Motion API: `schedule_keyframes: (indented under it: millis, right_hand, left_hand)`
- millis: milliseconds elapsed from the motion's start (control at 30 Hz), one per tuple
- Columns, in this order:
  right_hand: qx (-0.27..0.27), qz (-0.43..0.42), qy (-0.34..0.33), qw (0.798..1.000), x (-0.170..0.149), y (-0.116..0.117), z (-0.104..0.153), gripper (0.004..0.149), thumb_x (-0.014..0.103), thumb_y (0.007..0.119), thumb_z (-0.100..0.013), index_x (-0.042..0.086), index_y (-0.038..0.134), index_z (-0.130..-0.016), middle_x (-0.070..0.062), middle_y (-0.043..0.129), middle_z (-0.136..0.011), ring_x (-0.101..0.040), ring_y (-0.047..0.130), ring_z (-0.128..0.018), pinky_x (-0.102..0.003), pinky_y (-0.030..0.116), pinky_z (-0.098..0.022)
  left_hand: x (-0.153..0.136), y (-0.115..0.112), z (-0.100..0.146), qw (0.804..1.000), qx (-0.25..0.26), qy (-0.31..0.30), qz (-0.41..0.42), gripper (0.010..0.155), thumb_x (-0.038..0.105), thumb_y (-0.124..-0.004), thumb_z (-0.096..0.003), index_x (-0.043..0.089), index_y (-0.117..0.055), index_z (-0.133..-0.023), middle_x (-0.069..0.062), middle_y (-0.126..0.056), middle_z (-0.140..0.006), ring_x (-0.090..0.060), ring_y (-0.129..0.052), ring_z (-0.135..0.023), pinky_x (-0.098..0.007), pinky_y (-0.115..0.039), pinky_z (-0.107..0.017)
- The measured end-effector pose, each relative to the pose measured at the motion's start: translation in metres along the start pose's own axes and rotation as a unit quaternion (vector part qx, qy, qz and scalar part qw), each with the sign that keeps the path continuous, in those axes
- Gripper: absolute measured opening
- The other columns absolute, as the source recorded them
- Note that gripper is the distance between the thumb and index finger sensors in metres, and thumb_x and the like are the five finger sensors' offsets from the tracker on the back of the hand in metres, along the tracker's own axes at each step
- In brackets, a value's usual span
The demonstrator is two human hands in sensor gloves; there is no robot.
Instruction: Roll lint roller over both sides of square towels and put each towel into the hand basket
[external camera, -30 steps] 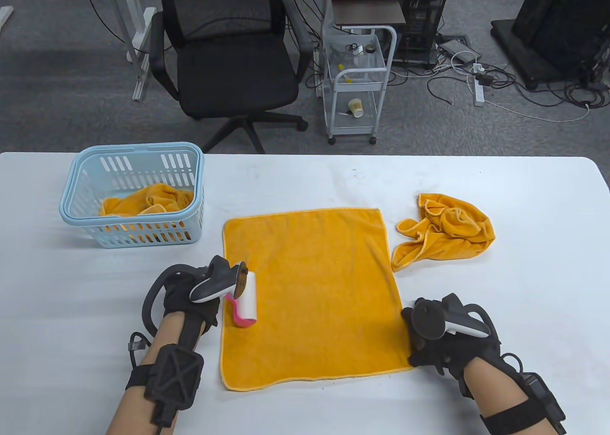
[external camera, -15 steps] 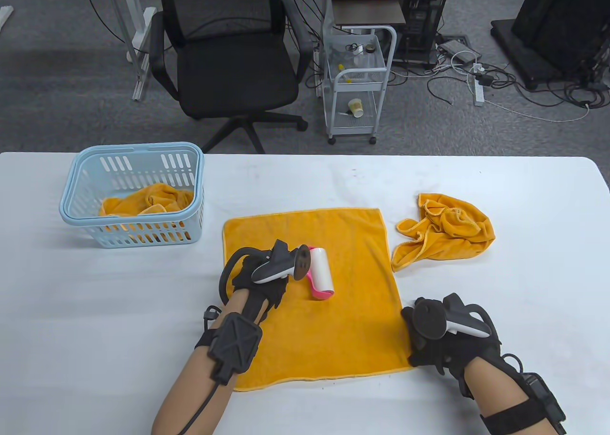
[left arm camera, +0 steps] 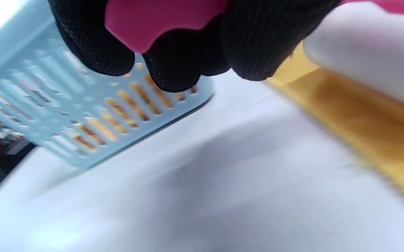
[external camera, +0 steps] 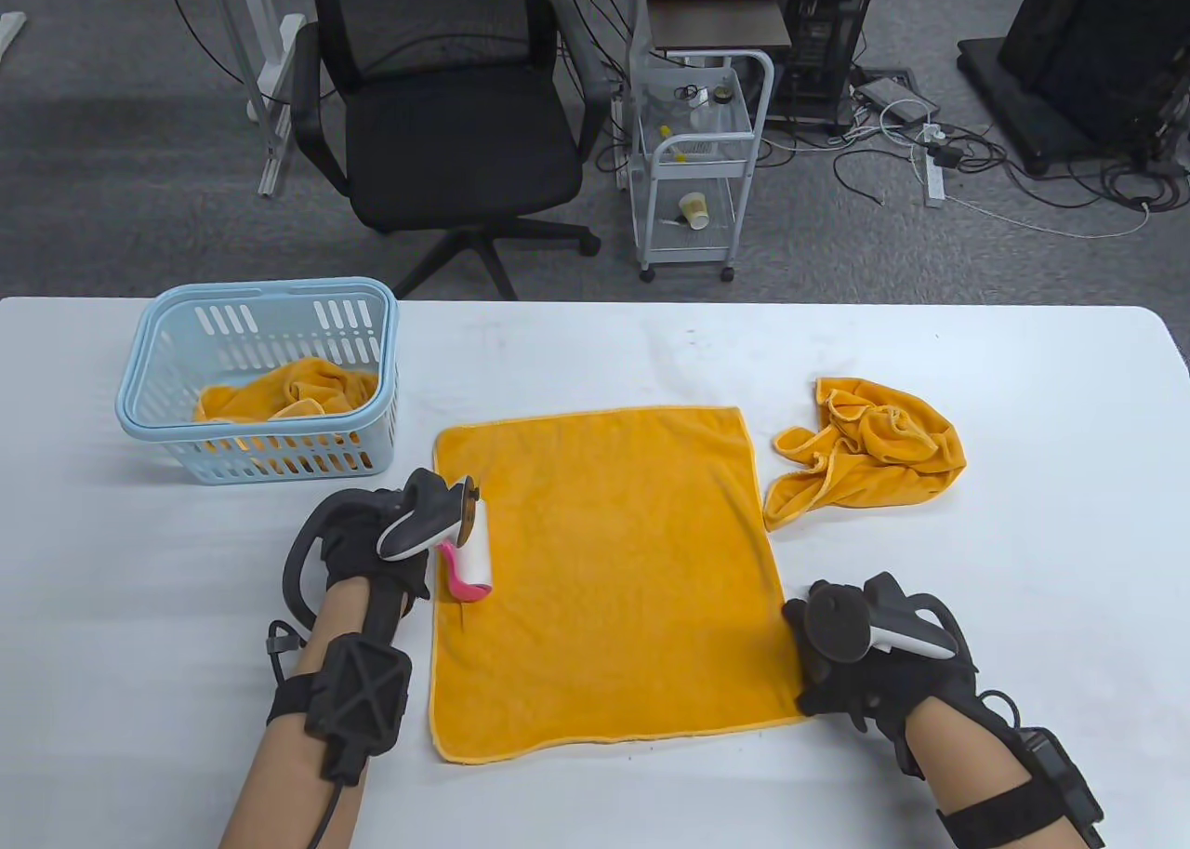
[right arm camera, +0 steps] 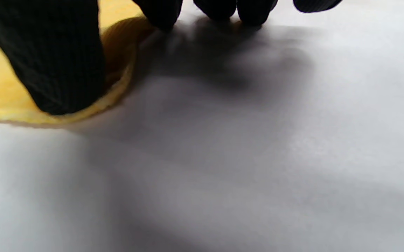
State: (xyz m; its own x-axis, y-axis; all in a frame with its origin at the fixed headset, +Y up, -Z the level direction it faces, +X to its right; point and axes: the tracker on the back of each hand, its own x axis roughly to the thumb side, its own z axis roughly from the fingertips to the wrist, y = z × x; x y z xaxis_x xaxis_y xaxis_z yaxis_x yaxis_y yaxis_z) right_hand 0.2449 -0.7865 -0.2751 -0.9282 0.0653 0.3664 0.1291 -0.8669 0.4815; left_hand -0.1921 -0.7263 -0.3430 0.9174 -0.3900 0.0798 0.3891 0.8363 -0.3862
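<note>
Gripping the pink handle of the lint roller (external camera: 468, 551), my left hand (external camera: 372, 551) has its fingers curled round it, and the white roll lies on the left edge of the flat towel (external camera: 614, 579), which is spread square in the middle of the white table (external camera: 1023, 403). From the table view, my right hand (external camera: 865, 672) rests on that towel's near right corner; whether it pinches or only presses I cannot tell from here. 1 crumpled towel (external camera: 869, 454) lies just right of the flat one, apart from it. The light blue hand basket (external camera: 256, 384) stands at the far left of the table with another orange towel bunched inside. Beyond the table I see grey carpet, a black office chair (external camera: 446, 133), a white wire cart (external camera: 697, 161) with a paper cup on its lower shelf, and cables and a power strip on the floor.

From the left wrist view, gloved fingertips (left arm camera: 174, 70) wrap the pink handle (left arm camera: 160, 21), the white roll (left arm camera: 370, 52) sits over the orange cloth, and the basket's slotted wall (left arm camera: 83, 115) is near, blurred.

From the right wrist view, the thumb (right arm camera: 55, 59) presses down on the towel's hemmed corner (right arm camera: 118, 84), while the other fingertips (right arm camera: 219, 8) touch down at the cloth's edge; the rest is bare white tabletop in shadow.
</note>
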Motion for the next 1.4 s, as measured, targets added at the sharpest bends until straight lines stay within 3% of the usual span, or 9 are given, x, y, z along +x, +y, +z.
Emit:
schedule_keyframes:
  millis: [200, 300, 400, 533, 767, 933, 1033, 1200, 1400]
  right_hand:
    - [0.000, -0.001, 0.000, 1.000, 0.000, 0.000, 0.000, 0.099, 0.057, 0.092, -0.044, 0.017, 0.037, -0.116, -0.024, 0.030, -0.117, -0.055, 0.038, -0.105, -0.075, 0.046, -0.067]
    - [0.000, -0.001, 0.000, 1.000, 0.000, 0.000, 0.000, 0.099, 0.057, 0.092, -0.044, 0.017, 0.037, -0.116, -0.023, 0.030, -0.117, -0.055, 0.038, -0.105, -0.075, 0.046, -0.067]
    - [0.000, -0.001, 0.000, 1.000, 0.000, 0.000, 0.000, 0.099, 0.057, 0.092, -0.044, 0.017, 0.037, -0.115, -0.024, 0.030, -0.117, -0.055, 0.038, -0.105, -0.075, 0.046, -0.067]
    - [0.000, -0.001, 0.000, 1.000, 0.000, 0.000, 0.000, 0.099, 0.057, 0.092, -0.044, 0.017, 0.037, -0.115, -0.024, 0.030, -0.117, -0.055, 0.038, -0.105, -0.075, 0.046, -0.067]
    - [-0.001, 0.000, 0.000, 1.000, 0.000, 0.000, 0.000, 0.099, 0.057, 0.092, -0.044, 0.017, 0.037, -0.116, -0.024, 0.031, -0.117, -0.056, 0.038, -0.105, -0.075, 0.046, -0.067]
    - [-0.002, 0.000, 0.000, 1.000, 0.000, 0.000, 0.000, 0.099, 0.057, 0.092, -0.044, 0.017, 0.037, -0.116, -0.024, 0.031, -0.117, -0.056, 0.038, -0.105, -0.075, 0.046, -0.067]
    - [-0.003, -0.002, -0.001, 1.000, 0.000, 0.000, 0.000, 0.098, 0.057, 0.092, -0.044, 0.017, 0.037, -0.115, -0.024, 0.031, -0.117, -0.056, 0.038, -0.105, -0.075, 0.046, -0.067]
    - [-0.003, -0.004, -0.001, 1.000, 0.000, 0.001, 0.000, 0.098, 0.057, 0.092, -0.044, 0.017, 0.037, -0.115, -0.024, 0.030, -0.117, -0.056, 0.038, -0.105, -0.075, 0.046, -0.067]
    - [-0.003, -0.006, -0.001, 1.000, 0.000, 0.001, 0.000, 0.098, 0.057, 0.092, -0.044, 0.017, 0.037, -0.115, -0.024, 0.030, -0.117, -0.056, 0.037, -0.105, -0.075, 0.046, -0.067]
  left_hand:
    - [0.075, 0.023, 0.007, 0.987, 0.043, -0.135, 0.079, 0.052, 0.041, -0.083, -0.0500, 0.039, -0.056, -0.095, 0.007, -0.079, -0.093, -0.022, -0.094, -0.076, -0.052, -0.082, -0.060]
    - [0.107, 0.025, 0.004, 0.983, 0.052, -0.158, 0.081, 0.053, 0.042, -0.082, -0.0499, 0.039, -0.054, -0.095, 0.007, -0.079, -0.093, -0.022, -0.094, -0.075, -0.051, -0.083, -0.060]
    - [0.116, 0.018, -0.003, 0.987, 0.040, -0.143, 0.060, 0.053, 0.041, -0.082, -0.0499, 0.038, -0.056, -0.095, 0.007, -0.079, -0.093, -0.023, -0.095, -0.075, -0.052, -0.082, -0.060]
    - [0.089, 0.007, -0.005, 0.996, 0.018, -0.088, 0.006, 0.047, 0.037, -0.083, -0.0509, 0.040, -0.060, -0.091, 0.007, -0.081, -0.093, -0.025, -0.096, -0.077, -0.055, -0.081, -0.062]
    - [0.008, -0.016, 0.006, 0.993, -0.009, 0.043, -0.110, 0.044, 0.033, -0.084, -0.0515, 0.041, -0.062, -0.089, 0.006, -0.079, -0.097, -0.027, -0.094, -0.084, -0.059, -0.078, -0.065]
    - [-0.005, -0.015, 0.016, 0.998, -0.013, 0.023, -0.061, 0.047, 0.035, -0.081, -0.0520, 0.039, -0.058, -0.092, 0.005, -0.075, -0.100, -0.028, -0.090, -0.085, -0.059, -0.074, -0.067]
    - [0.026, -0.002, 0.023, 0.998, 0.004, -0.054, 0.016, 0.048, 0.037, -0.081, -0.0518, 0.038, -0.056, -0.093, 0.006, -0.075, -0.098, -0.026, -0.091, -0.082, -0.057, -0.076, -0.065]
    - [0.102, 0.018, 0.033, 0.984, 0.056, -0.163, 0.052, 0.052, 0.042, -0.080, -0.0504, 0.037, -0.054, -0.095, 0.007, -0.078, -0.094, -0.022, -0.094, -0.076, -0.051, -0.081, -0.063]
    - [0.140, 0.016, 0.028, 0.981, 0.046, -0.185, 0.044, 0.052, 0.042, -0.080, -0.0499, 0.036, -0.056, -0.095, 0.006, -0.079, -0.092, -0.023, -0.095, -0.074, -0.050, -0.083, -0.061]
